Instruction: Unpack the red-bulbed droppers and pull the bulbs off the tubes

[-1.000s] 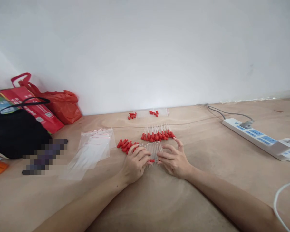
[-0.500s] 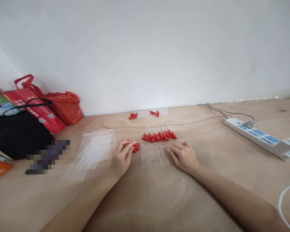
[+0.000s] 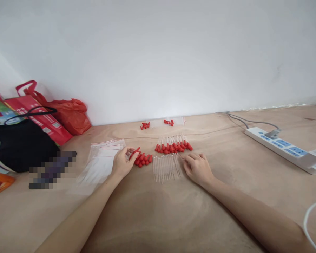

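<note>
My left hand point(image 3: 123, 161) is closed, with a red rubber dropper bulb point(image 3: 136, 151) pinched between thumb and fingers. Right beside it lies a pile of loose red bulbs point(image 3: 143, 160). A row of clear dropper tubes point(image 3: 165, 168) lies side by side in the middle of the table. At the row's upper right corner my right hand point(image 3: 198, 168) is closed, its fingertips pinching what looks like the end of a thin clear tube point(image 3: 178, 155). Behind the row, several droppers with red bulbs fitted point(image 3: 173, 146) lie with their tips toward the wall.
Clear zip bags point(image 3: 102, 161) lie left of my left hand. Farther left stand a black bag point(image 3: 23, 147) and a red plastic bag point(image 3: 71, 116). More red bulbs point(image 3: 145, 125) lie by the wall. A white power strip point(image 3: 279, 147) with a grey cable is at right.
My left hand has moved left, away from the tube row, and now grips a bulb at the pile, which shows more fully. My right hand has barely shifted.
</note>
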{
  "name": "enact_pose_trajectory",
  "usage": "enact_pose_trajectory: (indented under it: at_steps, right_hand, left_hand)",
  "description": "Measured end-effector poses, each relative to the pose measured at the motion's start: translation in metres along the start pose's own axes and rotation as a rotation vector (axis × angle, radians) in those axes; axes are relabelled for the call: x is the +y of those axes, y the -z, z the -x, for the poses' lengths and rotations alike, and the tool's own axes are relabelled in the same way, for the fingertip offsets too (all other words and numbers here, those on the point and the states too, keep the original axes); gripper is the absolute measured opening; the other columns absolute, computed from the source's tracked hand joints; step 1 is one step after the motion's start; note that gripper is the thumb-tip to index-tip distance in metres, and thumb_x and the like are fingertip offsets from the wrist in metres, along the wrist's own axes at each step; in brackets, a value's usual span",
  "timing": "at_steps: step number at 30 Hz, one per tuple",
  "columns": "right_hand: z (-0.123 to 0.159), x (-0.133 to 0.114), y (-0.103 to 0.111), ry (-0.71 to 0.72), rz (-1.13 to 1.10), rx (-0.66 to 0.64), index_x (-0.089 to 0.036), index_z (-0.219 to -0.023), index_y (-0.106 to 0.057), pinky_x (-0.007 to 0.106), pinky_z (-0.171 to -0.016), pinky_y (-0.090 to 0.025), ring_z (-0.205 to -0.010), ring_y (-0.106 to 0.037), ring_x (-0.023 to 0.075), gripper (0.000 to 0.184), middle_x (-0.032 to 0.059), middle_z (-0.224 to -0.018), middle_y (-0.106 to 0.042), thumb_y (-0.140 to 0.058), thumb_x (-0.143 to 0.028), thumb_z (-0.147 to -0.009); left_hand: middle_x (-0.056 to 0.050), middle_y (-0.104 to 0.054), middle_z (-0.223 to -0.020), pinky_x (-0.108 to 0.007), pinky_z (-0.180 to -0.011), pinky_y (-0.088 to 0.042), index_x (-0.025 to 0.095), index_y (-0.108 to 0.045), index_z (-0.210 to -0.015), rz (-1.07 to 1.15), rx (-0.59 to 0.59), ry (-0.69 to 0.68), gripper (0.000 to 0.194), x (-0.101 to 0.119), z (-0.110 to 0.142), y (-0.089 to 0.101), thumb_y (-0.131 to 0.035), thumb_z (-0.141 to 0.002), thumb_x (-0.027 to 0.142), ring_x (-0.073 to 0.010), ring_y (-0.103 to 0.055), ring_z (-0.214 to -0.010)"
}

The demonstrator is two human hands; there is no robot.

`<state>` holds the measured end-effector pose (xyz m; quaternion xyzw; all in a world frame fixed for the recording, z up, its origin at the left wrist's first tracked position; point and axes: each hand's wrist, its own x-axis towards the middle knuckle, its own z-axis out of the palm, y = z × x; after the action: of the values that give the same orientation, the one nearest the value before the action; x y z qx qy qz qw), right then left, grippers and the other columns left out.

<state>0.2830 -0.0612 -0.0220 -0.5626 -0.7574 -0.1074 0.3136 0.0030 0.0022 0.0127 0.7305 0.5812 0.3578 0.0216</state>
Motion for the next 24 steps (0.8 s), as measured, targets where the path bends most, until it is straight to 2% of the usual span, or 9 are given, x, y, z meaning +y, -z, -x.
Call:
enact_pose_trajectory:
  at_steps: [3, 9, 12, 14, 18, 21, 24]
  right_hand:
    - [0.000, -0.003, 0.000, 0.022, 0.011, 0.007, -0.021, -0.081, -0.062, 0.028, -0.062, -0.021, -0.064, -0.052, 0.0121, 0.022, 0.0010, -0.067, -0.061, -0.041, -0.017, -0.079]
    - [-0.001, -0.007, 0.004, 0.027, -0.023, -0.021, -0.020, -0.081, -0.062, 0.030, -0.066, -0.022, -0.068, -0.053, 0.0140, 0.023, 0.0018, -0.069, -0.063, -0.044, -0.034, -0.083]
    - [0.000, -0.009, 0.005, 0.045, -0.030, -0.052, -0.020, -0.085, -0.061, 0.031, -0.067, -0.023, -0.069, -0.053, 0.0148, 0.028, 0.0022, -0.070, -0.062, -0.045, -0.042, -0.082]
    - [0.000, -0.010, 0.006, 0.053, -0.037, -0.063, -0.020, -0.087, -0.061, 0.031, -0.068, -0.023, -0.071, -0.053, 0.0153, 0.031, 0.0028, -0.072, -0.062, -0.044, -0.045, -0.081]
    - [0.000, -0.010, 0.008, 0.074, -0.058, -0.083, -0.021, -0.086, -0.062, 0.034, -0.073, -0.025, -0.077, -0.052, 0.0165, 0.033, 0.0037, -0.077, -0.063, -0.042, -0.047, -0.082]
    - [-0.001, -0.010, 0.008, 0.080, -0.075, -0.107, -0.021, -0.085, -0.062, 0.035, -0.076, -0.025, -0.079, -0.052, 0.0164, 0.032, 0.0033, -0.078, -0.063, -0.042, -0.046, -0.082]
    - [-0.001, -0.009, 0.009, 0.078, -0.086, -0.121, -0.021, -0.085, -0.062, 0.036, -0.078, -0.025, -0.080, -0.052, 0.0162, 0.031, 0.0029, -0.079, -0.063, -0.042, -0.045, -0.083]
  left_hand:
    - [-0.002, -0.063, -0.076, -0.029, -0.068, -0.045, 0.020, -0.055, -0.079, 0.005, -0.020, -0.018, 0.022, 0.000, -0.001, -0.001, -0.052, -0.071, 0.040, -0.0166, -0.056, -0.070]
    - [-0.003, -0.063, -0.079, -0.030, -0.070, -0.043, 0.020, -0.056, -0.078, -0.007, 0.121, -0.006, 0.023, 0.000, -0.003, 0.005, -0.048, -0.074, 0.041, -0.0180, -0.053, -0.073]
    - [-0.003, -0.062, -0.078, -0.032, -0.074, -0.041, 0.020, -0.057, -0.076, -0.054, 0.105, -0.033, 0.022, 0.004, -0.013, 0.008, -0.047, -0.074, 0.040, -0.0192, -0.053, -0.076]
    - [-0.004, -0.062, -0.080, -0.033, -0.078, -0.040, 0.020, -0.059, -0.075, -0.110, 0.025, -0.055, 0.021, 0.008, -0.025, 0.006, -0.049, -0.073, 0.038, -0.0205, -0.053, -0.080]
    - [-0.004, -0.062, -0.094, -0.032, -0.079, -0.040, 0.022, -0.062, -0.080, -0.187, -0.278, -0.023, 0.020, 0.022, -0.053, -0.007, -0.051, -0.072, 0.037, -0.0221, -0.053, -0.091]
    - [-0.003, -0.064, -0.090, -0.028, -0.070, -0.042, 0.023, -0.062, -0.078, -0.196, -0.444, 0.000, 0.019, 0.031, -0.073, -0.026, -0.054, -0.069, 0.037, -0.0201, -0.057, -0.084]
    - [-0.003, -0.065, -0.080, -0.026, -0.063, -0.042, 0.020, -0.062, -0.072, -0.215, -0.520, 0.025, 0.014, 0.034, -0.088, -0.045, -0.057, -0.066, 0.031, -0.0182, -0.058, -0.073]
